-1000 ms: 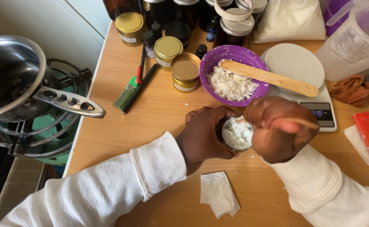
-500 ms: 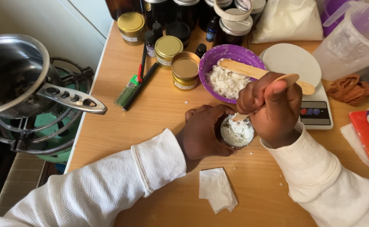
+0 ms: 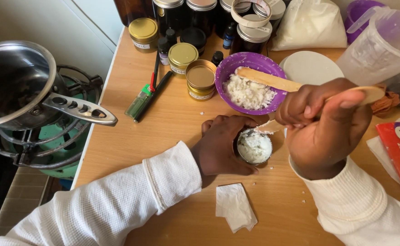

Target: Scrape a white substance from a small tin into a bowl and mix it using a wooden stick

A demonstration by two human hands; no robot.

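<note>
Your left hand [image 3: 220,148] wraps the small round tin [image 3: 254,146], fingers curled tight against its left wall, thumb at the near side. The tin sits toward the middle of the wooden table [image 3: 163,132], just in front of the purple bowl [image 3: 250,84]. Your right hand [image 3: 325,125] is clamped on a wooden spatula [image 3: 272,126], fingers together around the handle, its pale tip resting at the tin's far rim. The tin is filled nearly level with lumpy white flakes, like those in the bowl.
</note>
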